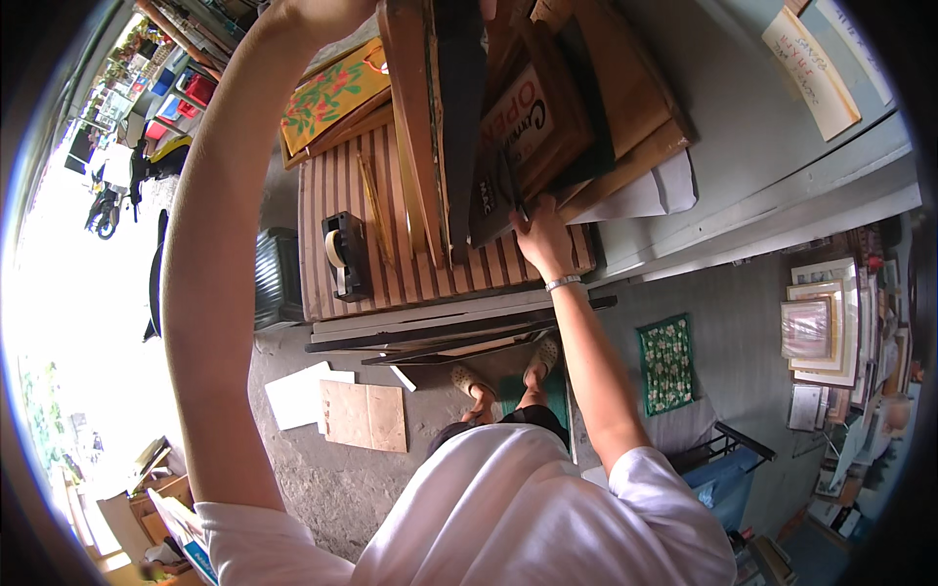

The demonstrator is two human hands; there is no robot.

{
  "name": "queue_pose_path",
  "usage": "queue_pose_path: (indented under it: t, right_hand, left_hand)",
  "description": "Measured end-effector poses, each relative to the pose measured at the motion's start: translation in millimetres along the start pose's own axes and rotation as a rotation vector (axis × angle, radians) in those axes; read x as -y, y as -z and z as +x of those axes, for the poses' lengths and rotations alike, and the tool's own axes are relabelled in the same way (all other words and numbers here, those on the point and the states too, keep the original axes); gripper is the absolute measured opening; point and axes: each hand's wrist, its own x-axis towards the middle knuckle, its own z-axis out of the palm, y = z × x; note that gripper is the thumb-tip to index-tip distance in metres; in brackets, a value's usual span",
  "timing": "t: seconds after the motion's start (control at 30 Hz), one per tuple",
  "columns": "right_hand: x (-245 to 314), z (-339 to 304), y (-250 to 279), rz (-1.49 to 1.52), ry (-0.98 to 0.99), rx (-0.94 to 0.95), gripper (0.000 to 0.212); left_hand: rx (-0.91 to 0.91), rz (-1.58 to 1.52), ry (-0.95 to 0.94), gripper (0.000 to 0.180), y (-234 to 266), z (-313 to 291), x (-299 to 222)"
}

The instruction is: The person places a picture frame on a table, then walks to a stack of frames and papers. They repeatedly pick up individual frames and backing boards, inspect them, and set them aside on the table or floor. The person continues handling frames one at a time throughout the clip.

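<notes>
My left hand [327, 12] is at the top edge, mostly cut off. It is closed around leaning wooden frames [415, 127], and a fingertip shows on their far side. Beside these stands a tall dark panel [459, 107]. My right hand [544, 239] is closed at the lower corner of a dark lettered board, on a slim black object [516, 186] whose kind I cannot make out. Behind it lean a brown-framed sign [532, 127] and wooden boards [640, 146]. All rest on a striped slatted top [332, 186].
A black tape dispenser [344, 256] stands on the slats, near a yellow floral picture [337, 93]. Dark frames [440, 337] lean against the front. Cardboard [363, 415] and white sheets [293, 396] lie on the floor. A green patterned mat [665, 363] lies right; picture frames [821, 317] stack beyond.
</notes>
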Motion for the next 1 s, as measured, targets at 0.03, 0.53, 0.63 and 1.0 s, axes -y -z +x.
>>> queue_pose_path:
  t: [0.03, 0.53, 0.63, 1.0]
  right_hand:
    - [-1, 1, -7, 0.026, -0.066, 0.079, 0.065]
    - [-60, -61, 50, 0.753, -0.074, -0.040, 0.027]
    - [-63, -93, 106, 0.775, -0.072, 0.005, 0.026]
    - [-31, -219, 163, 0.023, 0.829, -0.204, 0.035]
  left_hand:
    - [0.020, 0.084, -0.062, 0.061, 1, 0, 0]
    - [0.001, 0.117, 0.027, 0.061, 1, -3, 4]
    - [-0.044, 0.023, 0.001, 0.059, -2, -2, 3]
    - [-0.147, -0.175, 0.192, 0.052, -12, -7, -7]
